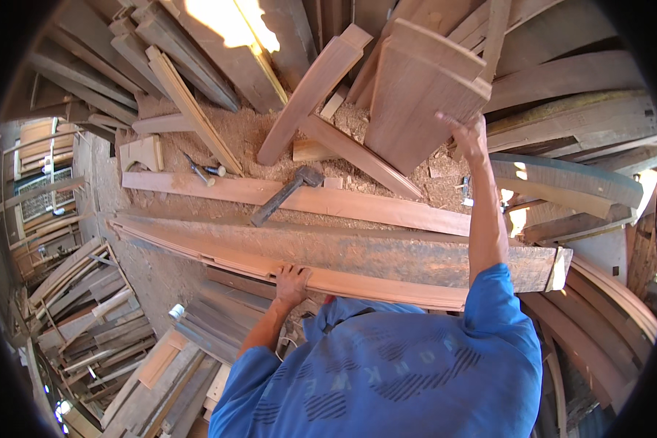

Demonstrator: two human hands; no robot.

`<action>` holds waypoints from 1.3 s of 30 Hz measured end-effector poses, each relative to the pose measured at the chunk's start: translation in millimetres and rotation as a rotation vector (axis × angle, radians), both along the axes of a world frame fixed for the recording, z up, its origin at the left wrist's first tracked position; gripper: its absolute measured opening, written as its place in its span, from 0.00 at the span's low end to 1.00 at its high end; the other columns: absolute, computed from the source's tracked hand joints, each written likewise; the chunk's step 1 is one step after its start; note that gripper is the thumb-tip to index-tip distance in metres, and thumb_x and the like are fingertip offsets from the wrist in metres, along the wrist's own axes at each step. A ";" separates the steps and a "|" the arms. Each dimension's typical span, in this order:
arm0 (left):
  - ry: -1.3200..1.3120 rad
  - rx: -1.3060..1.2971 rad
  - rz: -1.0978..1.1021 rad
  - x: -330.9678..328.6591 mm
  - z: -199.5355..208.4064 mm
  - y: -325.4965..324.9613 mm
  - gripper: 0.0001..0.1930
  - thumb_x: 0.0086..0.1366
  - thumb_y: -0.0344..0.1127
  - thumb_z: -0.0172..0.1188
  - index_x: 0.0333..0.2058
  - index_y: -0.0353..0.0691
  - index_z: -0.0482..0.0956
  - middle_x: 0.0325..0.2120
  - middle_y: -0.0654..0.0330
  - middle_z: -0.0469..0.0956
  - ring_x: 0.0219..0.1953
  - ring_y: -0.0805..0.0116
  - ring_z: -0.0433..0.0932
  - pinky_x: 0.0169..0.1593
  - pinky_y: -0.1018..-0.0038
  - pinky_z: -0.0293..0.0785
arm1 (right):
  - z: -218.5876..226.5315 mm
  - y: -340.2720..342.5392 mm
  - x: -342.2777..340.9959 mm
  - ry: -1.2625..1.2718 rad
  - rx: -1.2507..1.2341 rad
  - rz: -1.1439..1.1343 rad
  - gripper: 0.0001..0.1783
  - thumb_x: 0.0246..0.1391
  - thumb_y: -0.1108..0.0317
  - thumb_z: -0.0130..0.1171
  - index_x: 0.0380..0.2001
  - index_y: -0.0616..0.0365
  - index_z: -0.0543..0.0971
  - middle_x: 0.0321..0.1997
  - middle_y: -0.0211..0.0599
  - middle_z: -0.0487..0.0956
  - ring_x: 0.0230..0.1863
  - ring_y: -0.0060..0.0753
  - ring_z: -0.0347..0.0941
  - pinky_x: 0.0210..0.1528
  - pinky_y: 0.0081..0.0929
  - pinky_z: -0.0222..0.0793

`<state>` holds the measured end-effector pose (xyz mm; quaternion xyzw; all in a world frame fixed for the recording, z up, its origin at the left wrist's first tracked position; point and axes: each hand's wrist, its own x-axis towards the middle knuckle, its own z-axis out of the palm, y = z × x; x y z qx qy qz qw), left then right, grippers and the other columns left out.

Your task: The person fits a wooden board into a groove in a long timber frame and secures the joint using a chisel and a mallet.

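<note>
Across the front of my body lies a long reddish moulded wooden strip [372,286], along the near edge of a thick, worn wooden beam [387,252]. My left hand [292,283] is closed over this strip near its middle, fingers bent across the wood. Reaching far to the right, my right hand [469,135] grips the right edge of a wide brown wooden panel [409,106], which stands tilted among other boards. Part of that grip is hidden. Beyond the beam, a hammer [288,193] with a dark head rests across a flat plank [379,209].
Chisel-like tools [198,169] lie left of the hammer on wood shavings. A curved board [314,95] and a narrow rail [361,157] lean beside the panel. Curved timbers [569,179] crowd the right side. Stacked boards [109,321] fill the lower left.
</note>
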<state>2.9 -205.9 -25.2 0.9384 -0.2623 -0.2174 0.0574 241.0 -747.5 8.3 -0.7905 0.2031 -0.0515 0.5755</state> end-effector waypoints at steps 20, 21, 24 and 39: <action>0.791 -1.357 0.277 161.3 88.4 -237.9 0.38 0.54 0.49 0.76 0.57 0.32 0.74 0.52 0.53 0.77 0.54 0.64 0.74 0.60 0.64 0.69 | 397.6 162.9 -116.5 -0.181 -0.676 0.384 0.28 0.37 0.52 0.79 0.37 0.63 0.84 0.33 0.47 0.83 0.34 0.37 0.81 0.41 0.35 0.75; 0.788 -1.519 0.271 151.5 93.8 -235.9 0.35 0.55 0.51 0.76 0.54 0.31 0.76 0.49 0.54 0.78 0.52 0.64 0.75 0.58 0.66 0.70 | 413.7 174.4 -116.2 -0.293 -0.723 0.445 0.26 0.43 0.57 0.74 0.43 0.61 0.82 0.35 0.47 0.83 0.33 0.33 0.81 0.39 0.34 0.75; 0.789 -1.895 0.177 132.2 132.2 -225.1 0.40 0.53 0.55 0.78 0.56 0.34 0.74 0.51 0.56 0.77 0.54 0.63 0.75 0.58 0.63 0.72 | 453.1 206.9 -117.2 -0.392 -0.793 0.495 0.25 0.50 0.55 0.68 0.48 0.60 0.80 0.46 0.49 0.84 0.43 0.46 0.82 0.43 0.42 0.76; 1.239 -2.045 0.298 92.9 224.1 -120.0 0.49 0.52 0.56 0.77 0.65 0.38 0.63 0.59 0.52 0.69 0.64 0.51 0.67 0.65 0.48 0.69 | 236.3 192.9 -510.8 -0.253 -0.110 -0.550 0.31 0.64 0.52 0.58 0.58 0.68 0.74 0.56 0.42 0.76 0.57 0.31 0.70 0.63 0.34 0.62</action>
